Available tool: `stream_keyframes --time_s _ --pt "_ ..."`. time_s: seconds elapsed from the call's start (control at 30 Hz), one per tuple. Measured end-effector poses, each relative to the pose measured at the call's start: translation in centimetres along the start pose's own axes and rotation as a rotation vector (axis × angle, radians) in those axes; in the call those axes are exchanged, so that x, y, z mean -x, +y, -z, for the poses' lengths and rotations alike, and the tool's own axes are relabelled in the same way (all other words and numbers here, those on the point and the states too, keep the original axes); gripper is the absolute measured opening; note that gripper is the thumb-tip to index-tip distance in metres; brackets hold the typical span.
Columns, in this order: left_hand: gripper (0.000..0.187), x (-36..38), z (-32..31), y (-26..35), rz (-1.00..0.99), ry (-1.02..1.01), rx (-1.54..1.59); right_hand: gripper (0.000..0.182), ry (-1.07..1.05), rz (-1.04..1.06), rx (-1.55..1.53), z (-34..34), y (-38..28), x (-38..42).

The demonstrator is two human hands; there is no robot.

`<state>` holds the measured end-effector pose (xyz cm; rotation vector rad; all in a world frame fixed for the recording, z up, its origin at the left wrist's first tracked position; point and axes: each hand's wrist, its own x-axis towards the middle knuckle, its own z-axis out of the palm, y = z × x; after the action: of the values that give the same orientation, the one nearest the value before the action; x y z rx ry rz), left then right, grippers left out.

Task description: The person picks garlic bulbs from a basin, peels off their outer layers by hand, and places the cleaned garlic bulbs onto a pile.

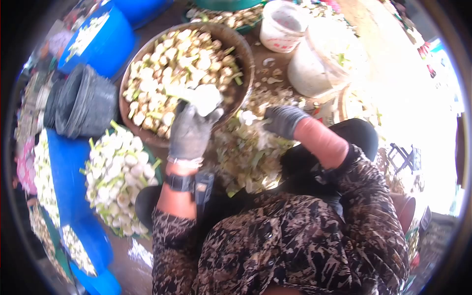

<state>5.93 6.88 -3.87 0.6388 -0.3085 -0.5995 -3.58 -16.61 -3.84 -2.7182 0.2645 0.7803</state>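
Note:
My left hand (191, 129), in a grey glove, is closed round a white garlic bulb (206, 100) with a pale stem. It is held over the near rim of a wide, rusty round tub (249, 73) full of brownish garlic bulbs (162, 69) with short green stems. My right hand (285, 121), also gloved, has its fingers curled above a heap of garlic peelings (250, 157). A white piece (246, 117) lies just left of its fingertips; whether the hand grips anything is hidden.
Cleaned white garlic (120, 179) is heaped at my left. Nearby stand black buckets (88, 101) and blue containers (101, 42), some holding garlic. A small white bucket (282, 27) and a larger white one (314, 69) stand ahead on the right. Peelings litter the ground.

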Motion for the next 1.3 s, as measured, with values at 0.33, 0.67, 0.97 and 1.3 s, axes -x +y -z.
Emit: stream_keyframes --time_s 0.33,0.67,0.97,1.3 --pt "0.055 1.1 -3.5 -4.4 -0.078 -0.076 -1.031 0.030 0.318 0.293 -1.499 3.0 -2.1 2.6" --pt "0.033 1.7 0.1 -3.9 -0.003 0.142 -0.649 0.101 1.201 -0.565 0.210 18.4 21.9 0.2" --pt "0.028 1.2 0.3 -1.7 0.016 0.096 -0.900 0.042 0.117 0.360 -0.128 2.6 -5.7 -18.2" --pt "0.023 0.1 2.2 1.1 0.163 0.249 -0.591 0.055 0.141 0.292 0.332 -6.6 -14.7 -27.6"
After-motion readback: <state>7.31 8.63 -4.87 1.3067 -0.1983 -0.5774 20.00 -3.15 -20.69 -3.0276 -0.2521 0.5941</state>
